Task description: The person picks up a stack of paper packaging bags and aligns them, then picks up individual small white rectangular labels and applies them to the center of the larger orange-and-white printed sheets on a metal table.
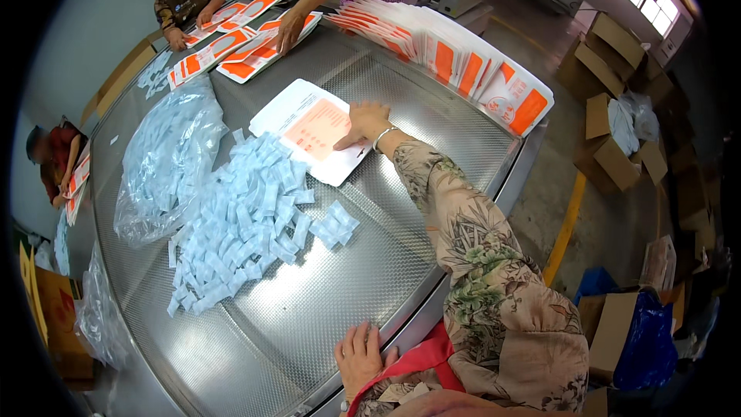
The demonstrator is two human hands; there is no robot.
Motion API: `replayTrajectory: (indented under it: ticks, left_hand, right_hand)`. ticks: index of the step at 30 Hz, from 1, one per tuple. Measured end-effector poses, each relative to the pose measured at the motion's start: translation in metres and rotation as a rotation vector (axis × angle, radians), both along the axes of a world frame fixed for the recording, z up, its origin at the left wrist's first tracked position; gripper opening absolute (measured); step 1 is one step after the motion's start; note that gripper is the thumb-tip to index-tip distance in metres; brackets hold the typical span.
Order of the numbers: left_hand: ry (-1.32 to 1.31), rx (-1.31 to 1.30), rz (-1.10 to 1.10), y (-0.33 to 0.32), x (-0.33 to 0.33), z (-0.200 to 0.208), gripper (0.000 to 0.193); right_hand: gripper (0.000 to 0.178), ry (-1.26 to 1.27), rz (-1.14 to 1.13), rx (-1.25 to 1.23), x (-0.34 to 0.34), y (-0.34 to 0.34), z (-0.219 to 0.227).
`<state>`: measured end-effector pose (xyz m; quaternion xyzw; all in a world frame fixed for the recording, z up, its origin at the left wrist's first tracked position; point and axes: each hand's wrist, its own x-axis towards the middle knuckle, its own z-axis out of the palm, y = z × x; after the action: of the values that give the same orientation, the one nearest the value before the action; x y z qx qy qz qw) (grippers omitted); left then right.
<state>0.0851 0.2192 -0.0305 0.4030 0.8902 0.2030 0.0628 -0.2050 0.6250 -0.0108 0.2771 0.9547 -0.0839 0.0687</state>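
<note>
My right hand point(366, 127) lies on a white flat pouch point(307, 128) with a pale orange printed panel, its thumb stretched out across the panel. The pouch rests on the metal table, right beside a heap of small pale blue sachets point(255, 208). A small cluster of sachets point(335, 225) sits apart, at the heap's right. Down at the near table edge, my left hand point(359, 359) rests on the metal with fingers spread and holds nothing.
A clear plastic bag point(170, 158) of sachets stands left of the heap. Along the far right edge leans a row of white and orange pouches point(471, 66). A co-worker's hand point(290, 29) touches more pouches point(251, 58); two other people work farther left. Cardboard boxes point(617, 147) stand at right.
</note>
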Motion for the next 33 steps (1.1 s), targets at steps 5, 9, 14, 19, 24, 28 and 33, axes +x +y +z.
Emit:
replayTrajectory:
  ticks: [5,9,14,19,24,28,33]
  left_hand:
    - [-0.014,0.006,-0.007,-0.004,-0.001,0.0,0.057]
    - [0.013,-0.019,-0.029,-0.002,0.0,-0.002,0.057]
    - [-0.034,0.006,0.021,-0.005,-0.001,-0.004,0.058]
    - [-0.09,0.019,0.014,-0.002,-0.008,0.012,0.054]
    - [-0.119,0.034,0.037,-0.003,-0.007,0.015,0.059]
    - [-0.105,0.04,0.026,-0.005,-0.004,0.019,0.06]
    - [-0.097,0.049,0.027,-0.002,-0.002,0.019,0.059]
  right_hand:
    - [0.11,0.029,-0.012,0.046,0.0,-0.007,-0.002]
    - [0.093,0.155,-0.064,-0.216,0.003,0.018,-0.01]
    - [0.076,0.391,-0.011,-0.359,-0.005,0.02,-0.019]
    - [0.045,0.389,0.099,-0.857,0.001,0.054,-0.013]
    - [0.056,0.22,-0.058,-0.926,0.007,0.042,-0.003]
    - [0.063,0.186,0.017,-0.756,0.002,0.04,-0.005]
    - [0.059,0.403,-0.027,-1.084,0.013,0.037,0.005]
